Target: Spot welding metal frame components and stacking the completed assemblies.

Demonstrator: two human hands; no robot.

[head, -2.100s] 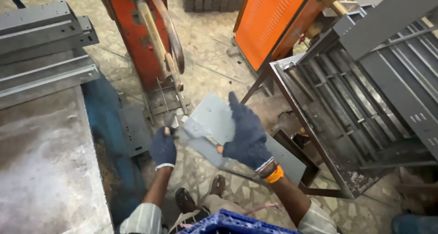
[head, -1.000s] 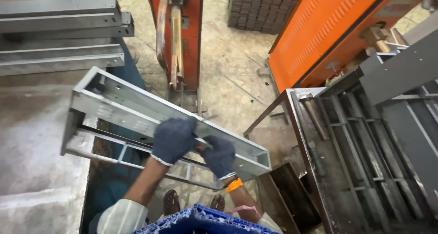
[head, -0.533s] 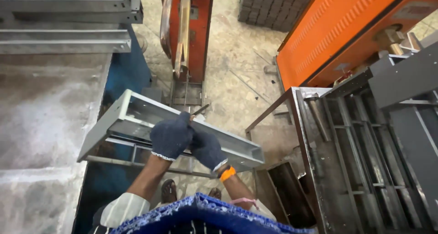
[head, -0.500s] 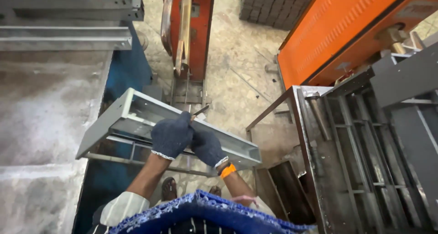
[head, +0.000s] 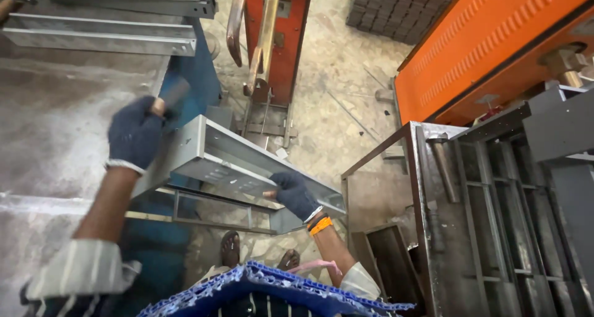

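My right hand (head: 294, 193), in a dark glove with an orange wristband, grips the near edge of a long grey metal channel (head: 232, 159). The channel lies tilted across the gap between the table and the rack, its left end by the table edge. My left hand (head: 135, 134), also gloved, is raised to the left of the channel's end and off it. Its fingers are closed around a short blurred tool (head: 170, 97) with a tan handle; I cannot make out what kind.
A worn grey work table (head: 49, 168) fills the left, with stacked grey channels (head: 105, 20) at its far end. A red machine (head: 278, 38) stands ahead, an orange panel (head: 495, 38) and a metal rack (head: 495, 218) to the right. A blue crate (head: 272, 289) is at my lap.
My left hand has let go of the channel and swung up and left, now closed on a blurred tool. My right hand still holds the channel, which has shifted right.
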